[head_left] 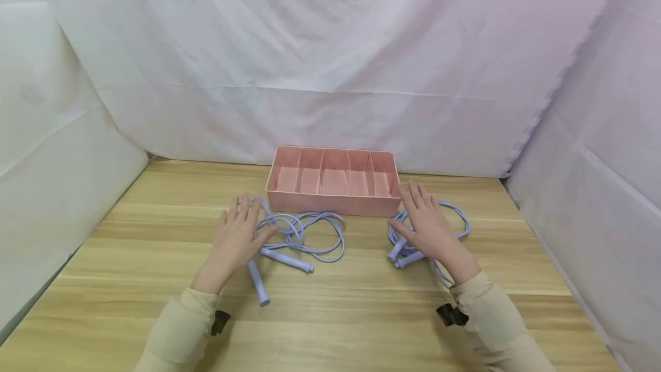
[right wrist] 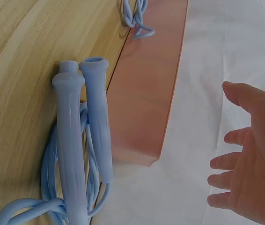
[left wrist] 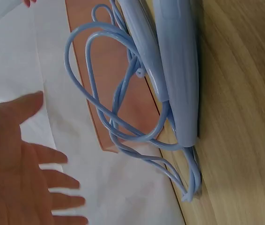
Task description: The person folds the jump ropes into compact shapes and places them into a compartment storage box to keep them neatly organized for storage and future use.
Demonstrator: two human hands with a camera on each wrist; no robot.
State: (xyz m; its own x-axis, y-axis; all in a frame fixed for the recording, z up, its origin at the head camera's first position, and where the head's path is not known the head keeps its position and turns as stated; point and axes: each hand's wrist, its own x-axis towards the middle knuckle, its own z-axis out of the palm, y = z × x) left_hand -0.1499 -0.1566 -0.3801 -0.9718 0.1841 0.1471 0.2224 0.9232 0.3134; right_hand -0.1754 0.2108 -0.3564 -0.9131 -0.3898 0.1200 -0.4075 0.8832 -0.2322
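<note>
Two blue jump ropes lie on the wooden table. Over the left jump rope (head_left: 338,240), my left hand (head_left: 234,243) hovers with its fingers straight and holds nothing. That rope's two handles (left wrist: 177,70) and its loose coils show in the left wrist view. My right hand (head_left: 428,223) is spread above the right jump rope (head_left: 459,217), also holding nothing. In the right wrist view the right rope's handles (right wrist: 69,145) lie side by side near its bundled cord. Part of each rope is hidden beneath a hand in the head view.
A pink organizer box (head_left: 333,205) with several compartments stands at the back of the table, between and beyond the hands. White cloth (head_left: 320,45) hangs behind the table (head_left: 330,326) and along both sides.
</note>
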